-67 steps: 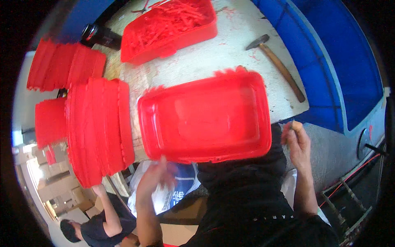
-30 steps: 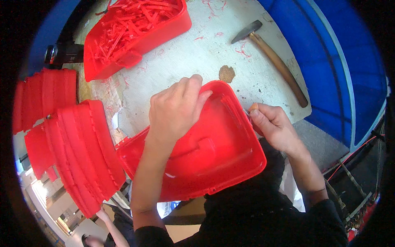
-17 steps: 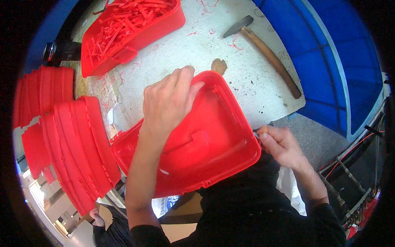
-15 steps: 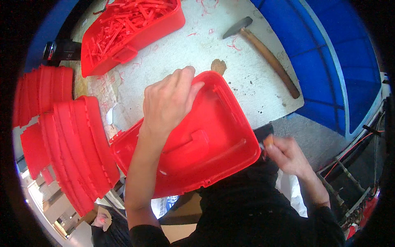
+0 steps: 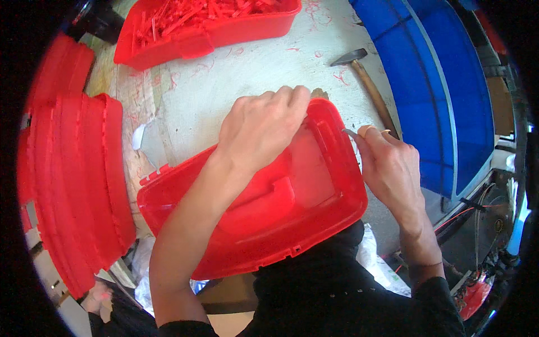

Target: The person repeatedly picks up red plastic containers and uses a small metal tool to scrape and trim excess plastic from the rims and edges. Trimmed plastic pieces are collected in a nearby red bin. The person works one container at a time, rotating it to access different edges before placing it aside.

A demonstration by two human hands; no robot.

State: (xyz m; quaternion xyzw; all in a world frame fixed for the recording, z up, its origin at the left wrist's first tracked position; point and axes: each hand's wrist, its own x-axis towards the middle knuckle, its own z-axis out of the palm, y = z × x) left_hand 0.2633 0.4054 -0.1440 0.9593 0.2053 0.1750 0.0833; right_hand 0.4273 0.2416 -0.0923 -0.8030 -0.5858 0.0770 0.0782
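A red plastic box lid [image 5: 323,168] with a raised rim and a moulded handle recess lies tilted across the near edge of the table, against my body. My left hand [image 5: 264,123] reaches over it and is closed on its far rim. At the lid's right edge, my right hand [image 5: 390,160] grips a small deburring blade [image 5: 349,133]; its thin metal tip touches the rim. The blade's handle is mostly hidden in my fingers, and a yellowish band shows at the index finger.
Stacked red plastic lids [image 5: 73,180] stand at the left. A red bin [image 5: 224,38] at the back holds thin red offcuts. A hammer [image 5: 370,87] and red shavings lie on the white table [image 5: 196,106]. At the right is a blue crate [image 5: 432,95]. Another person's hand [image 5: 98,295] shows lower left.
My right hand has moved up and forward along the lid's right edge, bringing the blade to the rim. My left hand stays on the far rim; the whole view has shifted.
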